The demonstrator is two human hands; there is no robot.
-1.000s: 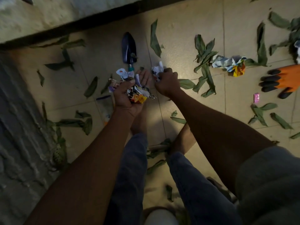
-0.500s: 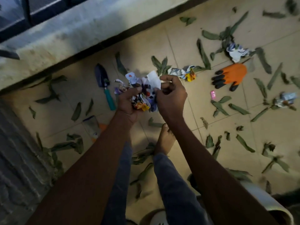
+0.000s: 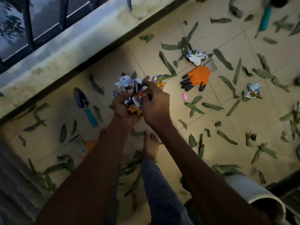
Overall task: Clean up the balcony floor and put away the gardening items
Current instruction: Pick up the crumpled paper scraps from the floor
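— Bundling litter is what we are doing: our left hand (image 3: 125, 109) is cupping a wad of crumpled wrappers (image 3: 131, 93), fingers curled round it from below, held above the tiled floor (image 3: 211, 114).

— And our right hand (image 3: 154, 104)?

— It is pressing against the wad's right side, thumb and fingers bent onto the paper, seemingly tucking a loose piece in. We are judging that both hands are gripping the same bundle.

— How are we doing this well?

— By squeezing the wad tight before reaching for more, so nothing is slipping back onto the floor. One small scrap (image 3: 159, 82) is showing just past the wad's far right edge; whether it is on the floor or part of the bundle we cannot tell.

— What is waiting around the wad?

— Right of it, the orange glove (image 3: 197, 77) is lying flat, with a crumpled paper (image 3: 197, 56) beyond it and another paper ball (image 3: 252, 91) farther right. Left of the wad, the trowel (image 3: 84, 104) is lying near the wall. A second teal-handled tool (image 3: 266, 17) is lying far to the upper right. Dry leaves (image 3: 167, 63) are scattered all round.

— So the job is young?

— We are judging so: the gardening items are not yet put away.
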